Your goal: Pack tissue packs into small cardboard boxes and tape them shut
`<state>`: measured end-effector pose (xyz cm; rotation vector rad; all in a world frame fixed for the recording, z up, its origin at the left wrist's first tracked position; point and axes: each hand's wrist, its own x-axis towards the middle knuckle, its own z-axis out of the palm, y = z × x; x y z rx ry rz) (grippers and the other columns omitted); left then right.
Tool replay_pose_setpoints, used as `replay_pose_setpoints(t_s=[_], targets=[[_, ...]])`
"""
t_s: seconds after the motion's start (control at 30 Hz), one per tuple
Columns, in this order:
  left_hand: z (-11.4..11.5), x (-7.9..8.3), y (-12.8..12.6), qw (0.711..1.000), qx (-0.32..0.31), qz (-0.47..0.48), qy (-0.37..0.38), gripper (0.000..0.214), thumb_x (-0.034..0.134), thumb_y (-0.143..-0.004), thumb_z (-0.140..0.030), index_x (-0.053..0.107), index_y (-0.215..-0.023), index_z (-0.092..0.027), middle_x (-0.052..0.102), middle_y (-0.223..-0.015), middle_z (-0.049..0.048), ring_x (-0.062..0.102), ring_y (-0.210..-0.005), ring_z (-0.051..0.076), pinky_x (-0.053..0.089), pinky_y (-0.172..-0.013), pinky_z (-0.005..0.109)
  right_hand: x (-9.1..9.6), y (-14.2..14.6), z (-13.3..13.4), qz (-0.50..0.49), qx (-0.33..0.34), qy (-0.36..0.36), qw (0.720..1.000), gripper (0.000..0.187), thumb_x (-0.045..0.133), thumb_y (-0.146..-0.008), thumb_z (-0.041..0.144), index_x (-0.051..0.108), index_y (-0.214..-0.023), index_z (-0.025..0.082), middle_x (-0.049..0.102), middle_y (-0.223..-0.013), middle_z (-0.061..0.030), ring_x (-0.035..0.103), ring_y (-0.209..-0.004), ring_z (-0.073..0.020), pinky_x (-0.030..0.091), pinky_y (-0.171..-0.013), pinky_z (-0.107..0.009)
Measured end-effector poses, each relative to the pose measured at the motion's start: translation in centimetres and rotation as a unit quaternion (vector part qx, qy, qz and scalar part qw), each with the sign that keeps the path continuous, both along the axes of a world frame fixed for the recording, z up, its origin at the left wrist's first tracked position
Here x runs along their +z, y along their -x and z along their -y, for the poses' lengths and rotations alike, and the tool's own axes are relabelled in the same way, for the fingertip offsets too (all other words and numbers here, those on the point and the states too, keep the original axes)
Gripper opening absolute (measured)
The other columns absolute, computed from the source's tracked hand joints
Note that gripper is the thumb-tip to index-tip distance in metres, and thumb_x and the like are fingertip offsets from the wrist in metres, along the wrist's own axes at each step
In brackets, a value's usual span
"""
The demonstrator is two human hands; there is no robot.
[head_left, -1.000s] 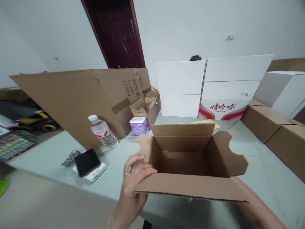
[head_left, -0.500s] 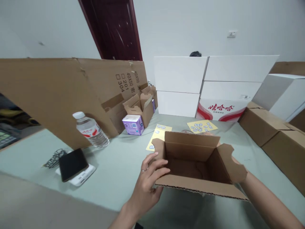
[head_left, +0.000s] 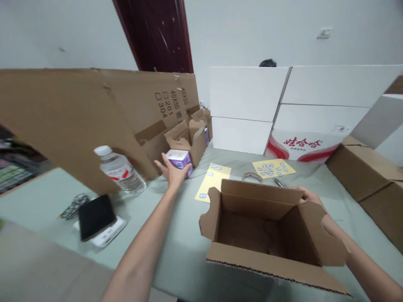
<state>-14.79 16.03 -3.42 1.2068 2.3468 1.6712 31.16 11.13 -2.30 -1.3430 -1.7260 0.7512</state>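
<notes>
An open cardboard box (head_left: pixel 258 201) stands on the table in front of me with its flaps spread. Its inside shows no contents. My right hand (head_left: pixel 310 197) is at the box's far right corner, its fingers bent over the flap edge and partly hidden. Further left, my left hand (head_left: pixel 174 173) reaches out to a purple and white tissue pack (head_left: pixel 181 155). Thumb and fingers are spread, one on each side of the pack's near end. Whether they press on it I cannot tell.
Behind the box lie two yellow sticker sheets (head_left: pixel 217 178), a tape roll (head_left: pixel 252 177) and a metal tool (head_left: pixel 279 183). Left are a water bottle (head_left: pixel 121 172), a phone (head_left: pixel 97 216) on a white device and a cable. Small cartons (head_left: pixel 197 144), white panels (head_left: pixel 242 134) and brown boxes (head_left: pixel 362 167) border the table.
My left hand has let go of the box's left side and moved forward and left to the tissue pack. The box now sits slightly lower in view, and my right hand shows more.
</notes>
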Motion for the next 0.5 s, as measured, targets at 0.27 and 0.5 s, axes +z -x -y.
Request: replay_pose_setpoints(t_s=[0.27, 0.5], targets=[[1.4, -1.2, 0.7, 0.997, 0.002, -0.022, -0.079, 0.093, 0.077, -0.064, -0.032, 0.026, -0.137, -0.006, 0.036, -0.145, 0.0242, 0.038, -0.138, 0.032, 0.029, -0.117, 0.043, 1.9, -3.9, 3.0, -0.016, -0.122, -0.003, 0.992, 0.036, 0.069, -0.068, 0.054, 0.07, -0.079, 0.02, 0.066, -0.066, -0.0031, 0.056, -0.057, -0.0167, 0.043, -0.05, -0.027], [8.3, 8.4, -5.6, 0.948, -0.179, -0.036, -0.261, 0.091, 0.058, -0.077, -0.069, 0.017, -0.139, -0.017, 0.029, -0.149, 0.013, 0.038, -0.139, 0.027, 0.035, -0.114, 0.039, 10.2, 0.2, 7.5, -0.059, -0.078, -0.171, 0.98, 0.039, 0.073, -0.078, 0.046, 0.069, -0.11, 0.026, 0.069, -0.102, -0.0094, 0.066, -0.094, -0.024, 0.054, -0.084, -0.038]])
